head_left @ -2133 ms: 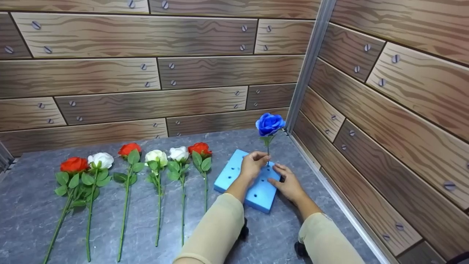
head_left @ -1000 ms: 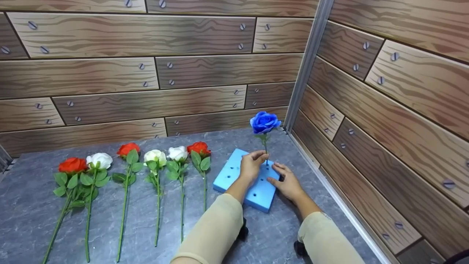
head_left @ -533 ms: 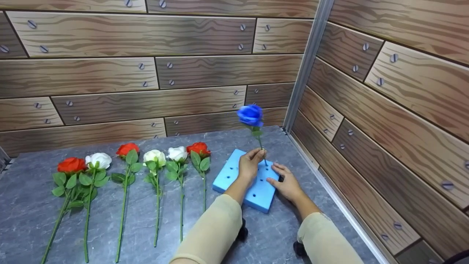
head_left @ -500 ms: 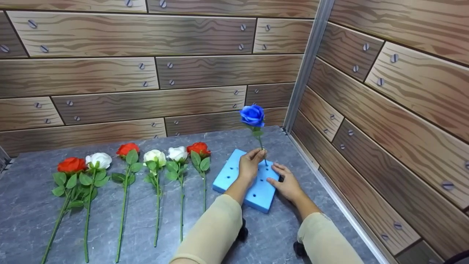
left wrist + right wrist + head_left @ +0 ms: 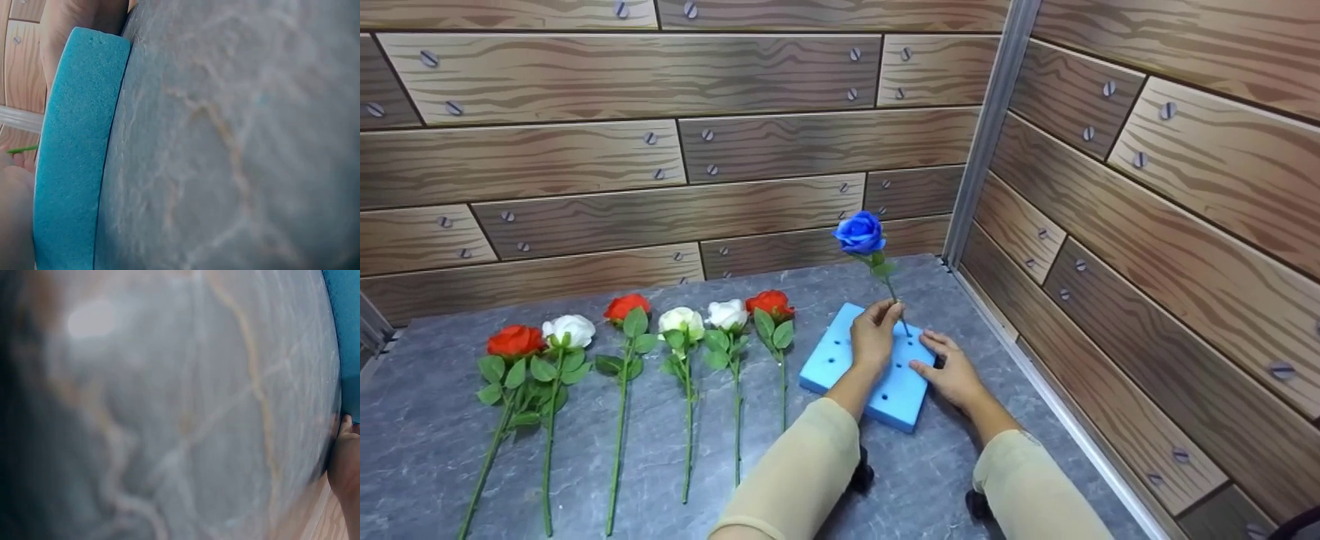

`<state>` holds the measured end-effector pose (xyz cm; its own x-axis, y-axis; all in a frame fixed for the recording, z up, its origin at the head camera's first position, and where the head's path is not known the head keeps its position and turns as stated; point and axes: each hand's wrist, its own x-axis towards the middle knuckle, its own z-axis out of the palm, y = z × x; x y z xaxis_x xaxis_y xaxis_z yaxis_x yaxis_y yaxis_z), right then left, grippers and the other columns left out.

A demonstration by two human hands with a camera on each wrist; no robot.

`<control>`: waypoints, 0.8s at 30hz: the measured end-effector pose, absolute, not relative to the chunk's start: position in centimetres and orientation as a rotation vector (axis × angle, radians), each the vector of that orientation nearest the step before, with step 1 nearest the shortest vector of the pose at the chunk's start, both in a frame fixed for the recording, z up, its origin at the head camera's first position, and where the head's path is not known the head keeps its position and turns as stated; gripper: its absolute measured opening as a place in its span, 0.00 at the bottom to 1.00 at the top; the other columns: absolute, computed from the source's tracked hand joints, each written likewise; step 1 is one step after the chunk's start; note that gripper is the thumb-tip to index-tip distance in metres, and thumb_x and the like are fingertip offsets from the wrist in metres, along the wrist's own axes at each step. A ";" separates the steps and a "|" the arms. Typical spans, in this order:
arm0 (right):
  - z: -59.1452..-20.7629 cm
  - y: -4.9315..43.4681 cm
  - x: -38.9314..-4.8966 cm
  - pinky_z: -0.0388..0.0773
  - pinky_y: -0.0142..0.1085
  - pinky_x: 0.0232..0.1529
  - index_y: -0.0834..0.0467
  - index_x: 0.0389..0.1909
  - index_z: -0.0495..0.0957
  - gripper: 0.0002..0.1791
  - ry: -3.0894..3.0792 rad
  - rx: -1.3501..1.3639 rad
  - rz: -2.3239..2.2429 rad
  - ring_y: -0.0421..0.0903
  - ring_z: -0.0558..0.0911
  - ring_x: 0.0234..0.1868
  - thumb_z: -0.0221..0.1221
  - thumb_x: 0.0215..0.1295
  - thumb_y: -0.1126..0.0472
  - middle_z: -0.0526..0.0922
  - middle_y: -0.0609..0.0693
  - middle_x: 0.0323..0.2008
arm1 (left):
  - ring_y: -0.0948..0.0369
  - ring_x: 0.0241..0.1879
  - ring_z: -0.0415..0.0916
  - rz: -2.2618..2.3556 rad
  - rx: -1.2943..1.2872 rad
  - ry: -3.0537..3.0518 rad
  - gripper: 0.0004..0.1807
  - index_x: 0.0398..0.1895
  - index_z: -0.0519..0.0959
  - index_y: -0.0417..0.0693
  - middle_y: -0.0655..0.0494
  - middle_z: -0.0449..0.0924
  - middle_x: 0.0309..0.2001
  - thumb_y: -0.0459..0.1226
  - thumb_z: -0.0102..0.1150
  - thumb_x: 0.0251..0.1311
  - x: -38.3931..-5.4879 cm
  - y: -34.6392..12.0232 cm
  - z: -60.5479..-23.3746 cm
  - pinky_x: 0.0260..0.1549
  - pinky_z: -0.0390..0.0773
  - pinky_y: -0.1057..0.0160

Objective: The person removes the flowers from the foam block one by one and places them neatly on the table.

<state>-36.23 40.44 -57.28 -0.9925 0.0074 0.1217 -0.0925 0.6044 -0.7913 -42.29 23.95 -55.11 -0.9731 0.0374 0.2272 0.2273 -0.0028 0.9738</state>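
A blue rose (image 5: 860,233) leans to the left, its bloom raised above the blue foam block (image 5: 829,352). My left hand (image 5: 873,337) pinches its stem between thumb and fingertips. The stem's lower end meets the block near its far right corner; how deep it sits I cannot tell. My right hand (image 5: 955,373) rests along the block's right edge, thumb on the top face and fingers at the far corner. Several small dark holes show in the block. In the left wrist view, the block's side (image 5: 81,152) stands close to the camera, with part of a green stem (image 5: 22,149) behind it.
On the grey marbled table (image 5: 652,450), left of the block, lie several stemmed roses: a red rose (image 5: 515,341), a white rose (image 5: 568,331), a cream rose (image 5: 681,321) and others. A wood-patterned wall (image 5: 765,150) stands behind, another (image 5: 1110,247) at the right.
The blue rose's bloom has swung left, and its stem tilts from near upright to a leftward lean. My left hand has risen slightly on the stem. The right hand stays at the block's edge.
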 end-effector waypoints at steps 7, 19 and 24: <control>-57.4 40.3 -36.1 0.51 0.62 0.88 0.64 0.80 0.68 0.36 -2.734 0.061 1.342 0.66 0.54 0.87 0.67 0.77 0.57 0.61 0.64 0.84 | 0.59 0.54 0.88 -2.117 -0.211 -2.039 0.18 0.60 0.86 0.46 0.53 0.92 0.52 0.47 0.61 0.79 -42.1 23.8 -55.0 0.53 0.89 0.63; -57.3 39.7 -36.5 0.52 0.61 0.88 0.68 0.77 0.71 0.35 -2.712 0.088 1.280 0.68 0.58 0.86 0.69 0.75 0.58 0.65 0.67 0.82 | 0.57 0.49 0.86 -2.190 -0.327 -2.017 0.12 0.58 0.81 0.42 0.42 0.86 0.53 0.40 0.54 0.84 -40.2 21.8 -51.7 0.49 0.91 0.58; -57.2 40.3 -36.5 0.52 0.62 0.87 0.67 0.78 0.69 0.36 -2.721 0.073 1.284 0.69 0.57 0.86 0.68 0.76 0.56 0.63 0.67 0.83 | 0.64 0.45 0.83 -2.270 -0.402 -2.022 0.12 0.58 0.81 0.45 0.46 0.84 0.53 0.40 0.54 0.84 -38.7 21.2 -50.9 0.45 0.92 0.61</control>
<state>-36.47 40.26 -57.24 -0.9902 0.0123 0.1395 -0.0999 0.6362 -0.7650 -38.69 21.18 -50.93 -0.9628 0.1169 0.2436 0.2285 -0.1288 0.9650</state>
